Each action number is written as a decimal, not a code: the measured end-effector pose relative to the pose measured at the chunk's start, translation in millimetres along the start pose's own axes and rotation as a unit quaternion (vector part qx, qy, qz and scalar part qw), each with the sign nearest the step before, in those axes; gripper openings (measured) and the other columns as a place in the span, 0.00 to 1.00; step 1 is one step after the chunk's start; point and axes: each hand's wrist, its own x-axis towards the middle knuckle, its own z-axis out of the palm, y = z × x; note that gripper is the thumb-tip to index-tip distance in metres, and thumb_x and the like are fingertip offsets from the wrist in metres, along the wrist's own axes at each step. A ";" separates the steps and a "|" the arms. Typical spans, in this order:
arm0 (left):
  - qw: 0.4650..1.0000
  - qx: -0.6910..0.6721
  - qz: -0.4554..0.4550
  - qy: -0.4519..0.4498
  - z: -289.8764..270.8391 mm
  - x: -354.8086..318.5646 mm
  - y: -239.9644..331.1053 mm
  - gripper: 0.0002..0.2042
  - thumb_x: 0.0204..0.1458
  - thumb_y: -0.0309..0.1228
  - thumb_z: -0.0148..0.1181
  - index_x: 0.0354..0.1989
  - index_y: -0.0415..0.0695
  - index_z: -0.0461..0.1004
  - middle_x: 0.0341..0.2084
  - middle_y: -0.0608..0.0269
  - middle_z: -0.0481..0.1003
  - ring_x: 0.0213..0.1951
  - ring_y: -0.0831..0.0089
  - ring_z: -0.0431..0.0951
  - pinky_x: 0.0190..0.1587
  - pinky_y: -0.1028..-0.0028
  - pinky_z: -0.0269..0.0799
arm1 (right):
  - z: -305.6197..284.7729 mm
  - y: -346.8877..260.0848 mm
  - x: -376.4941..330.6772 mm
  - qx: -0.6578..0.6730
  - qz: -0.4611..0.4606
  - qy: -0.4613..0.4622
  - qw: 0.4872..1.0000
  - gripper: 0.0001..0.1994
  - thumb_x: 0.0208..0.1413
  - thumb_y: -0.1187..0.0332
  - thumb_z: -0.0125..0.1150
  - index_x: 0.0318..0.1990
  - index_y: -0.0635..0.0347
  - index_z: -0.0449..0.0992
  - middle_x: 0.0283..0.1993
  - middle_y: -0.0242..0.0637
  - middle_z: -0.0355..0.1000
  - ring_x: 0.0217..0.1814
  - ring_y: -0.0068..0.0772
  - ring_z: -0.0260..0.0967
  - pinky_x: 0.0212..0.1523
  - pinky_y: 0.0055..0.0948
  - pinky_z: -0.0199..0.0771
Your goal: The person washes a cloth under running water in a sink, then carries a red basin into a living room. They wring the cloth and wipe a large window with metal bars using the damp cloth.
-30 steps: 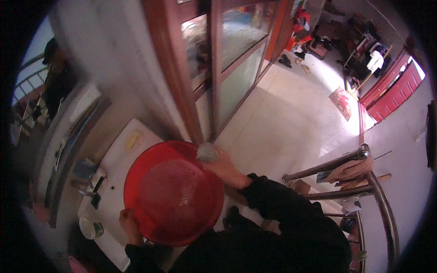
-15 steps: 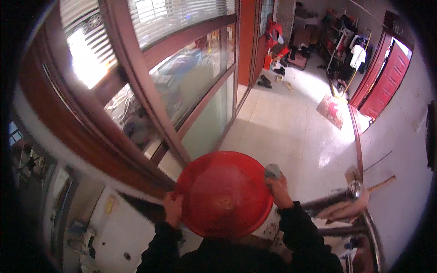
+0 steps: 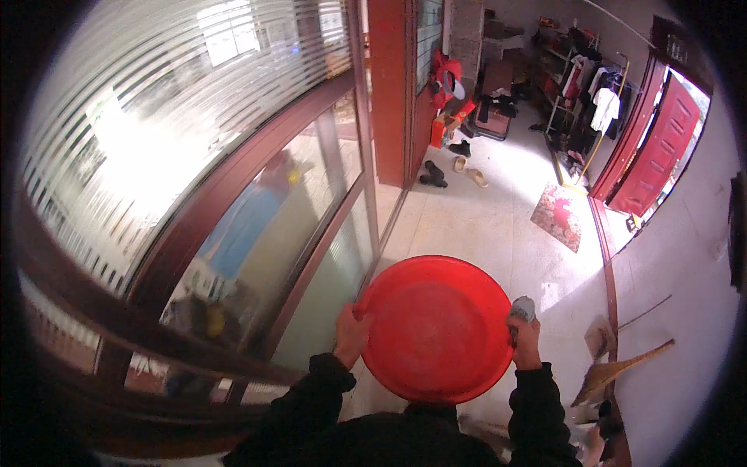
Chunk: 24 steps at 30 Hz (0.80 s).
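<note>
A wide, round red plastic basin (image 3: pixel 436 331) is held out in front of my body, its inside facing up with nothing visible in it. On its left rim, my left hand (image 3: pixel 352 335) is closed with the fingers curled over the edge. My right hand (image 3: pixel 527 341) grips the opposite rim. A small grey item (image 3: pixel 523 308), perhaps a cloth, is pinched in that same hand against the rim; its exact kind does not show. Dark sleeves cover both forearms.
Glass sliding doors (image 3: pixel 257 210) with dark red frames run along my left. Ahead, shoes (image 3: pixel 433 175) and a patterned mat (image 3: pixel 556 218) lie on the pale tiled floor (image 3: pixel 467 226). A red door (image 3: pixel 657 152) stands ajar at right. A broom (image 3: pixel 622 367) leans by the right wall.
I have moved forward along the glass doors, and the sink and pipes beside me have left view. The basin, still in both hands, sits farther right in the picture.
</note>
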 end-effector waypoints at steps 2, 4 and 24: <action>1.000 0.004 0.005 -0.007 34.5 40.7 14.3 0.13 0.50 0.31 0.64 0.38 0.33 0.74 0.33 0.55 0.78 0.36 0.67 0.77 0.42 0.67 0.74 | 0.8 -1.8 51.9 0.010 -0.013 0.004 1.000 0.11 0.44 0.76 0.60 0.38 0.56 0.72 0.27 0.26 0.68 0.21 0.20 0.63 0.19 0.21 0.60; 1.000 -0.002 -0.005 -0.020 68.2 77.2 22.5 0.15 0.50 0.32 0.64 0.39 0.33 0.73 0.34 0.52 0.78 0.37 0.63 0.78 0.43 0.65 0.74 | 2.8 -0.8 103.8 -0.013 -0.053 0.014 0.998 0.11 0.44 0.76 0.60 0.38 0.56 0.72 0.28 0.26 0.68 0.22 0.20 0.64 0.20 0.21 0.62; 0.997 -0.017 -0.008 0.072 269.0 523.2 81.9 0.18 0.50 0.39 0.64 0.40 0.34 0.73 0.31 0.51 0.78 0.36 0.60 0.79 0.40 0.64 0.74 | 210.1 -89.2 602.5 -0.044 -0.047 -0.024 0.998 0.15 0.42 0.79 0.62 0.40 0.56 0.72 0.33 0.25 0.69 0.29 0.20 0.64 0.28 0.22 0.65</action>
